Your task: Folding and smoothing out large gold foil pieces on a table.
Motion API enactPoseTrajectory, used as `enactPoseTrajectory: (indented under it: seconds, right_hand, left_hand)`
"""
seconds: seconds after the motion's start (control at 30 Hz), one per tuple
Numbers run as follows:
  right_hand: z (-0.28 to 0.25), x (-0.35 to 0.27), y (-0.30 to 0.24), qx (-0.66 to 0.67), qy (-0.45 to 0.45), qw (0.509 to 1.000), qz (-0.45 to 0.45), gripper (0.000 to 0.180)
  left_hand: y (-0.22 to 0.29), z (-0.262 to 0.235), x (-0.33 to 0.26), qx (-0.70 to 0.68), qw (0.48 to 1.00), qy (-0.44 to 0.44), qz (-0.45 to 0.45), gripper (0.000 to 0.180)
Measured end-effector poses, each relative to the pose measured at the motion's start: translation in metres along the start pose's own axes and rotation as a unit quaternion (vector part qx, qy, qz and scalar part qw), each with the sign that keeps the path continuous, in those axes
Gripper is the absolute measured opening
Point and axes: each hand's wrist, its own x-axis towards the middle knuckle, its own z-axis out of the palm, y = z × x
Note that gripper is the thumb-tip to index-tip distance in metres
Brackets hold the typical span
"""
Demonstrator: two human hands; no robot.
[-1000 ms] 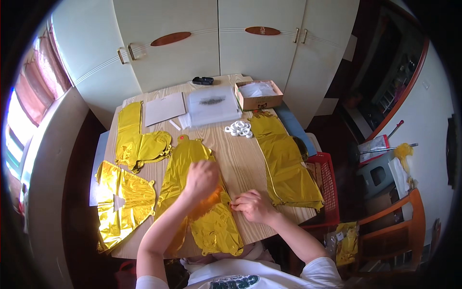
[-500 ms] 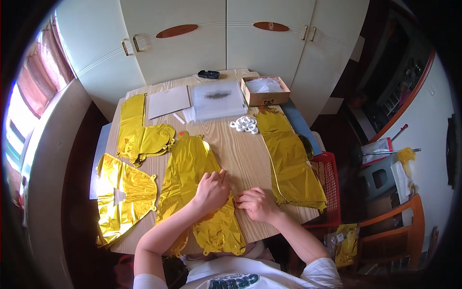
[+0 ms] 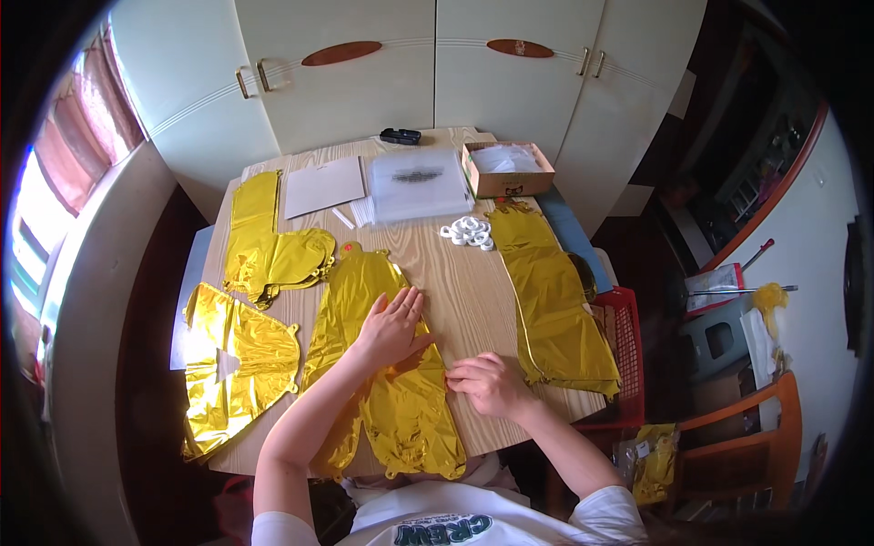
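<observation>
Our left hand (image 3: 390, 329), curled earlier, now spreads open on the middle gold foil sheet (image 3: 362, 278) left of the white rings (image 3: 472, 238), perhaps flattening it; our right hand (image 3: 489, 386), apart, curls at its edge, grip unclear.

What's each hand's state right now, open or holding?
Left hand: open, palm down over the middle gold foil piece.
Right hand: curled at that piece's right edge; grip can't be told.
</observation>
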Motion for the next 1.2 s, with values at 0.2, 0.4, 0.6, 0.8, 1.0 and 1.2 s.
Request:
enactPoseTrajectory:
  seconds: [0.2,0.4,0.6,0.8,1.0,1.2]
  right_hand:
    - [-0.002,0.0,0.001,-0.011,0.004,1.0,-0.01,0.014]
    - [-0.004,0.003,-0.002,-0.015,0.011,1.0,-0.014,0.013]
    - [-0.001,0.001,0.0,-0.001,0.014,1.0,-0.012,0.012]
    - [-0.002,0.002,-0.002,-0.001,0.017,1.0,-0.011,0.014]
    - [0.003,0.001,-0.001,-0.022,0.023,0.999,-0.002,0.018]
    - [0.001,0.0,-0.002,-0.024,0.008,1.0,-0.012,0.016]
  left_hand:
    - [-0.011,0.001,0.012,0.01,1.0,-0.026,0.002,0.086]
    - [-0.019,0.001,0.018,0.018,0.999,-0.045,0.005,0.087]
    - [-0.021,-0.002,0.02,0.014,0.998,-0.058,-0.003,0.085]
    - [-0.022,-0.001,0.017,0.043,0.999,0.016,0.006,0.076]
    - [0.046,-0.023,-0.041,0.003,0.991,0.028,0.132,0.043]
    - [0.062,-0.014,-0.063,-0.042,0.982,0.115,0.14,0.032]
